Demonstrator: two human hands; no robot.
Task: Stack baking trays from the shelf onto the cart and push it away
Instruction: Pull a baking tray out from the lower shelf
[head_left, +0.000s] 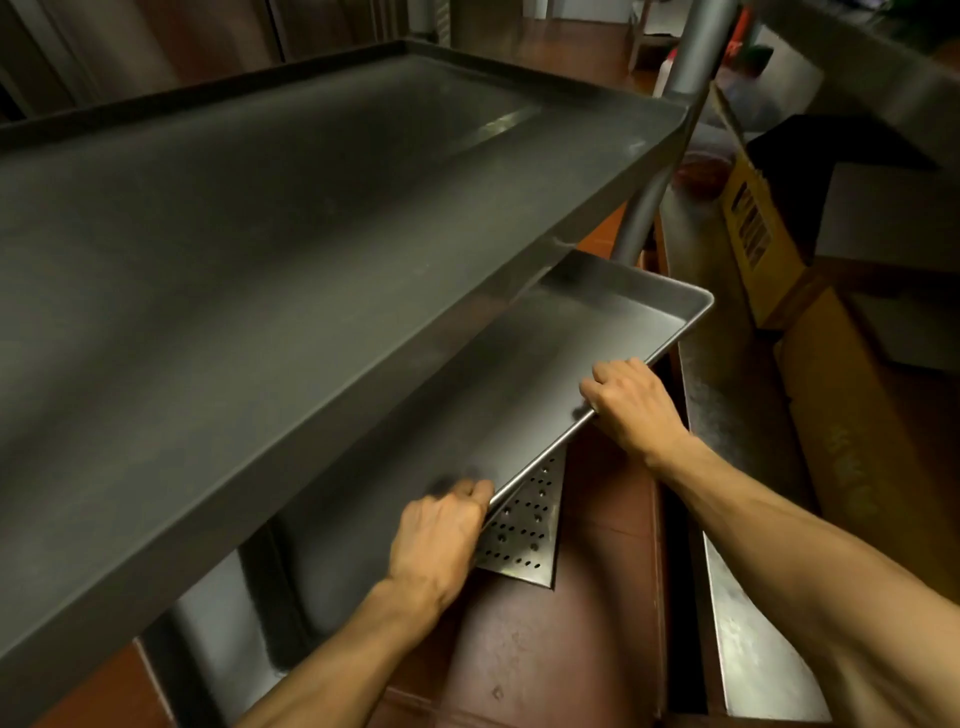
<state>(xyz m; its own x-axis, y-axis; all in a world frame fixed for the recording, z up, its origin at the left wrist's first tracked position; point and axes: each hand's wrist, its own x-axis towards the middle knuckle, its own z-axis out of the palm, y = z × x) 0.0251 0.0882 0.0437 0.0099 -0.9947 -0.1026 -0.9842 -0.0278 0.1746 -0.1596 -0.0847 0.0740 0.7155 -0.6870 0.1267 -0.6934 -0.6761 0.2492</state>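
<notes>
Baking tray (545, 364), a shallow steel one with a rolled rim, lies on the lower level of the cart, half hidden under the cart's top shelf (234, 234). This top shelf is a wide grey steel surface with a raised edge, and it fills the left and the middle of the view. The near long rim of the tray runs diagonally from lower left to upper right, and both hands hold it there.

At the lower left end of this rim is the left hand (436, 540). It is closed on the rim, with the fingers curled over the edge into the tray and the palm outside. Just to the right of this hand, under the tray's edge, a perforated steel sheet (524, 525) sticks out above the red-brown floor (545, 649).

Farther right and higher along the same rim is the right hand (631, 402). It also grips the rim, fingers over the edge, knuckles up. The tray therefore lies in front of both hands and to their left, and its far right corner points toward the cart's upright steel post (670, 130).

To the right of the arms stands a steel panel (727, 571), and beyond it are cardboard boxes (831, 389).
</notes>
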